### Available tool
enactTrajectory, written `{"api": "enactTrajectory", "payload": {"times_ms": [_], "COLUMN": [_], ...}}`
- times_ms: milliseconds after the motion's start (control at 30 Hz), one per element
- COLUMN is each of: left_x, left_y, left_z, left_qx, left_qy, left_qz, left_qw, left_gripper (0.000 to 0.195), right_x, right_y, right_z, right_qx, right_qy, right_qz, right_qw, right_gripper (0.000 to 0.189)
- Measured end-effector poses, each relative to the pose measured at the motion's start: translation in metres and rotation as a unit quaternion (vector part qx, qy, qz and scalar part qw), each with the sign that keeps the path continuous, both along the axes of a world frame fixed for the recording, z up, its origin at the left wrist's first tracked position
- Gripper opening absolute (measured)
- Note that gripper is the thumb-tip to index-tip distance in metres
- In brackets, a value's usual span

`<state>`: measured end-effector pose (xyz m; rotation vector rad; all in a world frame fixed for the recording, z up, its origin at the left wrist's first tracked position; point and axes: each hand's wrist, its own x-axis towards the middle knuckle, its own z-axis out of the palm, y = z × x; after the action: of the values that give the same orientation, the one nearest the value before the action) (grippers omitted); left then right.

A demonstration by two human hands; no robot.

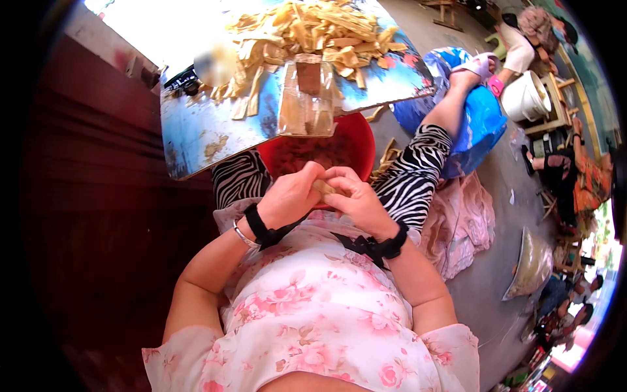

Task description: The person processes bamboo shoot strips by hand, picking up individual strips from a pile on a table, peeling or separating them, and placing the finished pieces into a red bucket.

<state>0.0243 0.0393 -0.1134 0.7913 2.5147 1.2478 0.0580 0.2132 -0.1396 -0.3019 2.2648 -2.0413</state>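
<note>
My left hand (pixel 293 190) and my right hand (pixel 358 197) meet in front of my lap. Between their fingertips they pinch a small pale yellow piece (pixel 323 188), partly covered by the fingers. Below the hands stands a red basin (pixel 363 147) between my knees, holding dark brownish pieces that are too blurred to name. Just beyond, a clear, tape-wrapped block (pixel 307 108) sits at the near edge of a blue-patterned board table (pixel 196 142). A heap of dried yellow strips (pixel 303 29) lies farther back on the table.
A dark red wooden surface (pixel 108 161) borders my left side. A blue plastic bag (pixel 475 132) and a pink cloth (pixel 460 225) lie at my right. Across the floor are a white bucket (pixel 524 98), a filled clear sack (pixel 529 264) and several seated people.
</note>
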Motion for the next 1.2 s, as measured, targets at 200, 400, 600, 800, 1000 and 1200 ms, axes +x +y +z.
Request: {"api": "enactTrajectory", "payload": {"times_ms": [200,400,600,800,1000,1200], "left_x": [0.007,0.007,0.011,0.004,-0.002,-0.005], "left_y": [-0.008,-0.015,-0.034,-0.035,-0.028,-0.036], "left_z": [0.004,0.014,0.031,0.034,0.034,0.025], "left_qx": [0.050,-0.035,0.130,0.334,0.345,0.383], "left_qy": [-0.006,0.074,-0.126,-0.369,-0.544,-0.569], "left_qz": [0.010,-0.042,-0.020,-0.013,-0.051,0.044], "left_qw": [0.999,0.996,0.983,0.867,0.763,0.726], "left_gripper": [0.012,0.016,0.024,0.016,0.012,0.008], "right_x": [-0.006,-0.012,-0.024,-0.028,-0.032,-0.045], "right_y": [0.022,0.009,0.044,0.029,0.010,0.028], "right_z": [0.020,0.029,0.064,0.083,0.079,0.086], "right_qx": [-0.282,-0.172,-0.114,-0.082,-0.063,0.007], "right_qy": [-0.375,-0.381,-0.350,-0.331,-0.317,-0.328], "right_qz": [0.234,0.144,0.105,0.142,0.184,0.150], "right_qw": [0.851,0.897,0.924,0.929,0.928,0.932], "right_gripper": [0.032,0.025,0.012,0.012,0.011,0.013]}}
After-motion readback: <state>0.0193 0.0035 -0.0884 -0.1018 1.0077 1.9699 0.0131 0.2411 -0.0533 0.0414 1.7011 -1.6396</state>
